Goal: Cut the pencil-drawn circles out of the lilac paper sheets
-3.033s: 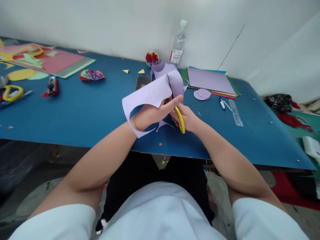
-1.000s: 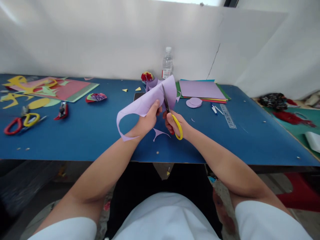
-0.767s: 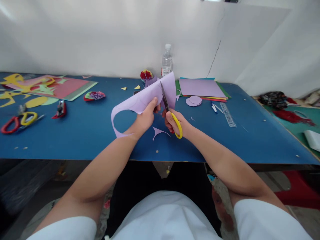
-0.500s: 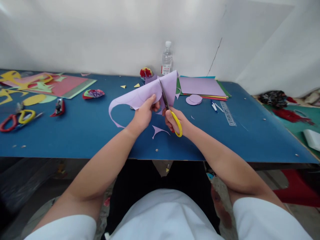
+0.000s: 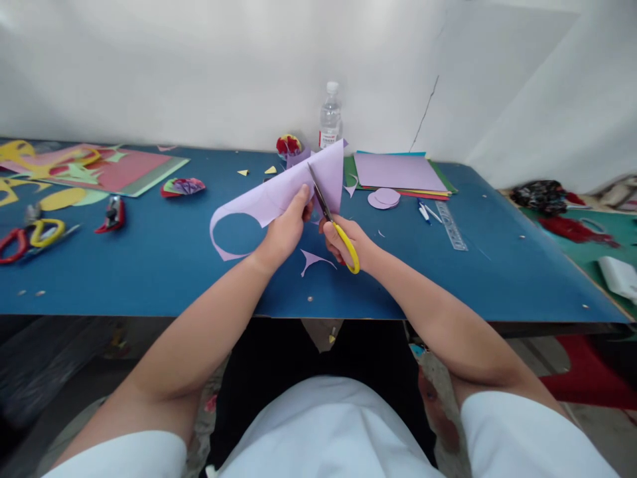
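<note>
A curved purple sheet [image 5: 279, 192] with a round hole at its left end is pinched in my left hand [image 5: 288, 226], thumb on top. My right hand [image 5: 346, 242] is closed round scissors [image 5: 351, 249] with yellow and red handles. The dark blades lie across the sheet, their tips near its upper edge. Below the sheet, a thin purple scrap [image 5: 314, 257] lies on the blue table [image 5: 199, 279]. Two or more purple paper circles [image 5: 383, 198] overlap to the right of my hands.
Behind stand a bottle [image 5: 330, 119] and a red-yellow paper ball [image 5: 288, 145]. Coloured sheets [image 5: 398, 170], pens [image 5: 424, 211] and a ruler [image 5: 452, 227] lie right. Far left are more scissors [image 5: 47, 232], a red-handled tool [image 5: 114, 212], a folded paper piece [image 5: 182, 187] and paper cutouts [image 5: 74, 166].
The sheet has tilted and shifted slightly left, so its round hole shows more fully. Both hands remain close together, and the scissors still lie across the paper. The whole view has shifted a little.
</note>
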{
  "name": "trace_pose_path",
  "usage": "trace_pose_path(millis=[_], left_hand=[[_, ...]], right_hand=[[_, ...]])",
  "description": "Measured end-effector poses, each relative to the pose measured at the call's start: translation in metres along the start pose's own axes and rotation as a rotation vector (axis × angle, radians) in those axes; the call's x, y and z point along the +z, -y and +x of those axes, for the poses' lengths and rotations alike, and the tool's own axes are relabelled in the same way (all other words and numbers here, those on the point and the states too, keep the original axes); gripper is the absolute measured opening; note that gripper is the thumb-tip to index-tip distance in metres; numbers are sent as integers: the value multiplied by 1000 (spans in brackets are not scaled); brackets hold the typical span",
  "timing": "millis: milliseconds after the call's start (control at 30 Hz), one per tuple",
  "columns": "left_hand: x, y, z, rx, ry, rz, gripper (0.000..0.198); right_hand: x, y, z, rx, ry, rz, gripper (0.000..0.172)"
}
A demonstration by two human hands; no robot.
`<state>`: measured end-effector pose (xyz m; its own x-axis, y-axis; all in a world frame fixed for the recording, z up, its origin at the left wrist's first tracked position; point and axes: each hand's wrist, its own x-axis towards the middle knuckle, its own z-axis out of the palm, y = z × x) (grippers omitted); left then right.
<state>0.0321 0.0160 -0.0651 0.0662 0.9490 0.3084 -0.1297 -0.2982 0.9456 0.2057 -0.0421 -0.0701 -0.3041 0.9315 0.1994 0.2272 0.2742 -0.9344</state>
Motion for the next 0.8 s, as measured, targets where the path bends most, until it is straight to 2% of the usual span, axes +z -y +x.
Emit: trace_pose_path(millis=[267,500,800], left_hand=[[0,-2,2,0,88,-39,56],[4,-6,1,-10,69,-64,55],[-3,-6,0,-58,40,120,48]], right_hand=[[2,2,-3,43,52,63,85],[5,6,-3,61,67,116,89],[2,2,-2,87,93,101,87]])
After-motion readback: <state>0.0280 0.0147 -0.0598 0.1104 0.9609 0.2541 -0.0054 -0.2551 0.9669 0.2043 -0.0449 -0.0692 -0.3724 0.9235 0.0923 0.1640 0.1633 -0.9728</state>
